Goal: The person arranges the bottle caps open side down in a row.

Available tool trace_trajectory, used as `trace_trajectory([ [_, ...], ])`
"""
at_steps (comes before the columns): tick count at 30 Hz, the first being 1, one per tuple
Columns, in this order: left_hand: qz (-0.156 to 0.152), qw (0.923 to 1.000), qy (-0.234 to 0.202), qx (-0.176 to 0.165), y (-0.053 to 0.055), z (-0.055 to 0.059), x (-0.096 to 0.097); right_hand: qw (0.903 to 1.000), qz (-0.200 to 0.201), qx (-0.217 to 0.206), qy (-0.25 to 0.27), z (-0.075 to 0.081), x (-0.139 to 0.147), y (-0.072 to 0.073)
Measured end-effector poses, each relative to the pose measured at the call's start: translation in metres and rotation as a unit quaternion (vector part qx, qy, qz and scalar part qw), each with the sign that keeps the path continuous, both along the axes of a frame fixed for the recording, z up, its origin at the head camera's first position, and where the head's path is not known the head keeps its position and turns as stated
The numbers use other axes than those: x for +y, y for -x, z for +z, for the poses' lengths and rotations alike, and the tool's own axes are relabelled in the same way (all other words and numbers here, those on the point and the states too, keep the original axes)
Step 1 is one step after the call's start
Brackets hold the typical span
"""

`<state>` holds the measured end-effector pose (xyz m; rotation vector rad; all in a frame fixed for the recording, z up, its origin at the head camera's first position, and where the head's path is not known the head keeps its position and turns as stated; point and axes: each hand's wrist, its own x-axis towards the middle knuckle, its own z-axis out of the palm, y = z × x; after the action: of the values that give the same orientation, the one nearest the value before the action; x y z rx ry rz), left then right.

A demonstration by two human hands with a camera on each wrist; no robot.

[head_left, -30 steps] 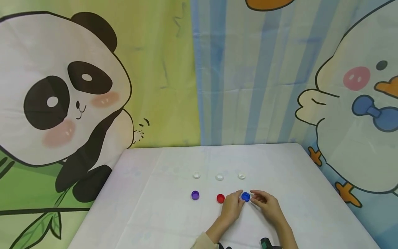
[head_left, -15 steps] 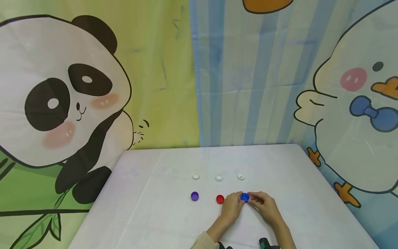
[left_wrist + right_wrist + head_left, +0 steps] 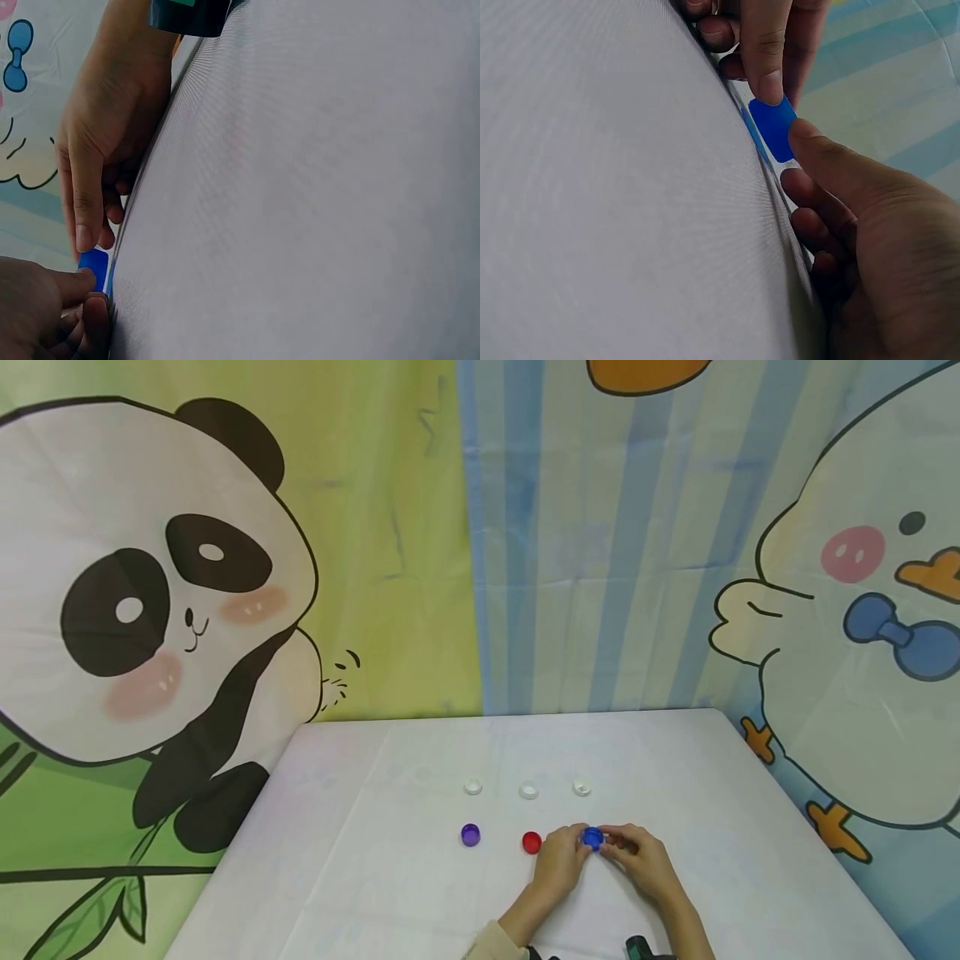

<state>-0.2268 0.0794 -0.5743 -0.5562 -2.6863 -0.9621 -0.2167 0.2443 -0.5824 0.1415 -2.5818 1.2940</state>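
A small round blue cap (image 3: 592, 837), its hollow side facing up, sits between my two hands in the head view. My left hand (image 3: 559, 860) pinches its left side with thumb and forefinger. From the other side my right hand (image 3: 642, 862) grips it, thumb on the near side. In the right wrist view the blue cap (image 3: 773, 129) stands between the two thumbs, with a blue reflection beneath it. The left wrist view shows the same blue cap (image 3: 94, 268) between the fingertips of both hands. Left of my left hand lies a red cap (image 3: 532, 842), and farther left a purple cap (image 3: 470, 835).
Behind the coloured caps, a row of white round pieces runs across the white table: a left one (image 3: 472, 787), a middle one (image 3: 528, 791) and a right one (image 3: 582, 788). Cartoon-printed curtains (image 3: 397, 543) hang beyond the table's (image 3: 360, 860) far edge.
My right hand, earlier apart from the blue cap, has moved left and its fingers have taken hold of the cap's right side. My left hand keeps its place.
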Motion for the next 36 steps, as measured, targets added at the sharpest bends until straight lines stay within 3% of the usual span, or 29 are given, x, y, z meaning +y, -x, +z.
trace_trajectory([
  [8, -0.024, 0.9987, -0.042, 0.016, 0.002, 0.002, -0.003, 0.9986, -0.006, -0.012, 0.051, 0.006, -0.002, -0.002],
  [14, -0.066, 0.9925, -0.09, 0.051, 0.002, 0.014, -0.007, 0.9979, -0.01, -0.013, 0.062, 0.017, -0.004, -0.003],
  [20, -0.093, 0.9872, -0.115, 0.06, 0.002, 0.031, -0.011, 0.9984, -0.006, 0.028, 0.048, 0.037, -0.007, -0.009],
  [27, -0.126, 0.9776, -0.151, 0.073, 0.0, 0.052, -0.015, 0.9958, -0.003, 0.091, 0.011, 0.033, 0.001, -0.004],
  [34, -0.159, 0.964, -0.201, 0.071, -0.006, 0.077, -0.02, 0.9955, -0.006, 0.091, 0.026, 0.084, -0.012, -0.022],
  [36, -0.163, 0.9612, -0.209, 0.077, -0.008, 0.083, -0.022, 0.9944, -0.007, 0.101, 0.028, 0.092, -0.014, -0.025],
])
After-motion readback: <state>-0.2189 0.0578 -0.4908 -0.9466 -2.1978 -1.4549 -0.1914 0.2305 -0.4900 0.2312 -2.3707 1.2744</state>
